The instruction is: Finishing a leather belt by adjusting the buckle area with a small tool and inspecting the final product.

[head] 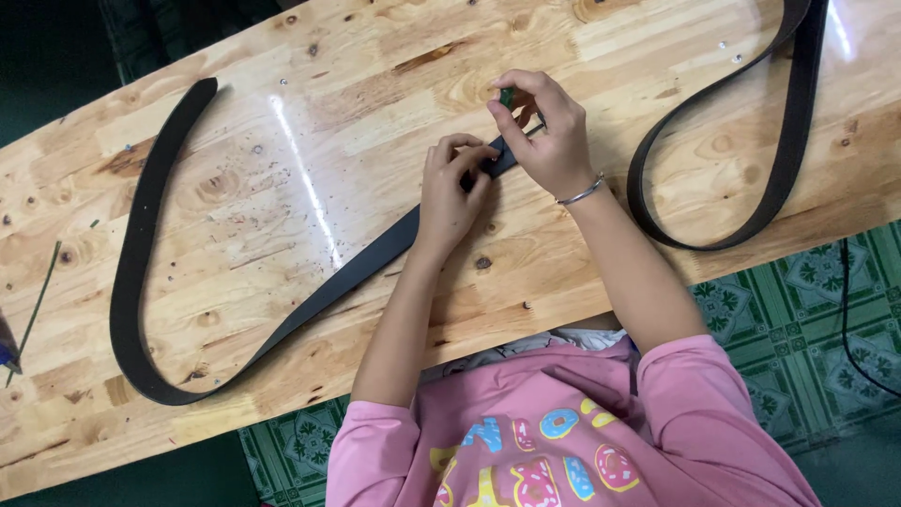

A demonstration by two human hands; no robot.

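Black belt (310,300) end pinched between fingertips (488,160)

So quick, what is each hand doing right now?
Left hand: closed, fingers pressing down the black belt on the wooden table.
Right hand: closed, pinching a small green tool at the belt's end.

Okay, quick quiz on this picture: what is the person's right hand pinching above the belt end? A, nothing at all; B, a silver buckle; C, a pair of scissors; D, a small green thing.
D: the right hand pinches a small green thing between thumb and fingers, just above the end of the black belt, which the left hand presses to the wooden table.
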